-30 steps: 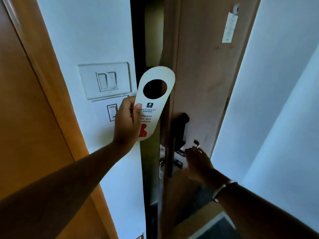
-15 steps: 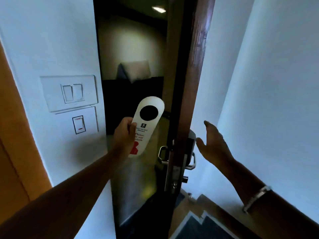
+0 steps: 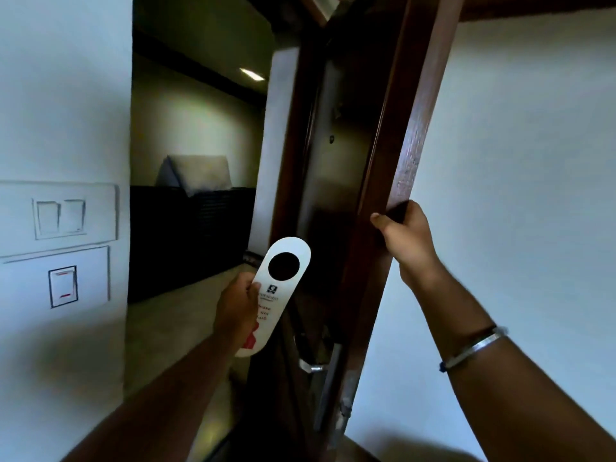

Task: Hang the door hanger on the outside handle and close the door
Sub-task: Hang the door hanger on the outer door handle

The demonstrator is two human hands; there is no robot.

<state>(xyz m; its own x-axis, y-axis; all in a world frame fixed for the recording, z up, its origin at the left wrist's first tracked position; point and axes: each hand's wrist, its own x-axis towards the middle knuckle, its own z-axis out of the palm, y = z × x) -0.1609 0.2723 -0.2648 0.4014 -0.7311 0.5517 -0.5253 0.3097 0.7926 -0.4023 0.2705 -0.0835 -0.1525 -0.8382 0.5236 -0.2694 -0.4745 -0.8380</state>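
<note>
The dark brown wooden door (image 3: 410, 135) stands open, its edge toward me. My right hand (image 3: 405, 238) grips that edge at mid height. My left hand (image 3: 235, 311) holds the white door hanger (image 3: 278, 288) by its lower half; the hanger has a round hole at the top and red print lower down. It is upright in the doorway, to the left of the door. The silver outside handle (image 3: 310, 365) juts from the door's outer face, below and to the right of the hanger, apart from it.
A white wall with a switch plate (image 3: 60, 211) and a single switch (image 3: 62, 286) is on the left. Through the doorway lie a dim corridor, a dark bench with a pillow (image 3: 196, 176) and a ceiling light (image 3: 252, 74). A white wall fills the right.
The door has swung further open. My right hand left the inside handle and rose to grip the door's edge. My left hand carried the hanger lower, into the doorway.
</note>
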